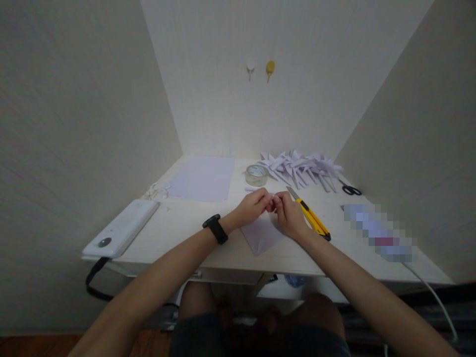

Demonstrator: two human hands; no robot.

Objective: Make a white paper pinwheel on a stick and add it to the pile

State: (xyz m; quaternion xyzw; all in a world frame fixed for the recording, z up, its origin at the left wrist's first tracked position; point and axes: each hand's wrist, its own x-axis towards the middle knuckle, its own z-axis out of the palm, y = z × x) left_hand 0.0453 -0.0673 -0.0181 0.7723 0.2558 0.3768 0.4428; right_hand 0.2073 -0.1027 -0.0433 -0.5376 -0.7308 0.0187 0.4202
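My left hand (pixel 256 206) and my right hand (pixel 290 214) meet fingertip to fingertip above the middle of the desk. Both are closed in a pinch around something small and pale, mostly hidden by the fingers. Beneath them lies a square piece of white paper (pixel 260 240) with crease lines, one corner toward the desk's front edge. Just behind my left fingers is a thin white rolled paper stick (pixel 252 189). A yellow utility knife (pixel 313 219) rests to the right of my right hand, its blade out and pointing away.
A clear tape roll (pixel 256 175) stands behind my hands, beside a pile of white paper pinwheels (pixel 301 167). Black scissors (pixel 351 190) lie right of them. Paper sheets (pixel 203 179), small scraps (pixel 158 190) and a white device (pixel 122 229) are on the left. A blurred object (pixel 379 235) lies right.
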